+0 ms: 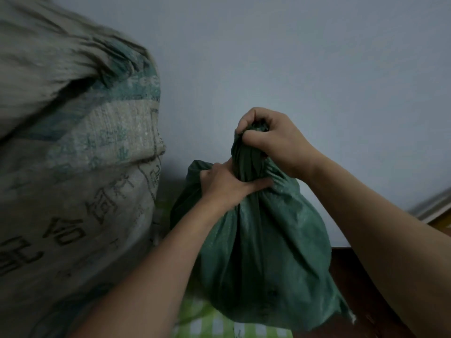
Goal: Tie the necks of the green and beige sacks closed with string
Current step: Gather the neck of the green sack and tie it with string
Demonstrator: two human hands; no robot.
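A full green sack (263, 245) stands upright in the middle, its neck gathered into a twisted bunch. My right hand (273, 140) grips the top of that bunch from above. My left hand (227, 184) wraps around the neck lower down, thumb across the front. A large beige sack (73, 167) with dark printed characters and teal stripes fills the left side, close beside the green one. No string shows in the view.
A plain pale wall (317, 69) stands behind the sacks. The green sack sits on a green-and-white checked cloth (219, 323). A dark wooden surface (353, 276) lies at the lower right, and a frame edge (436, 203) shows at the far right.
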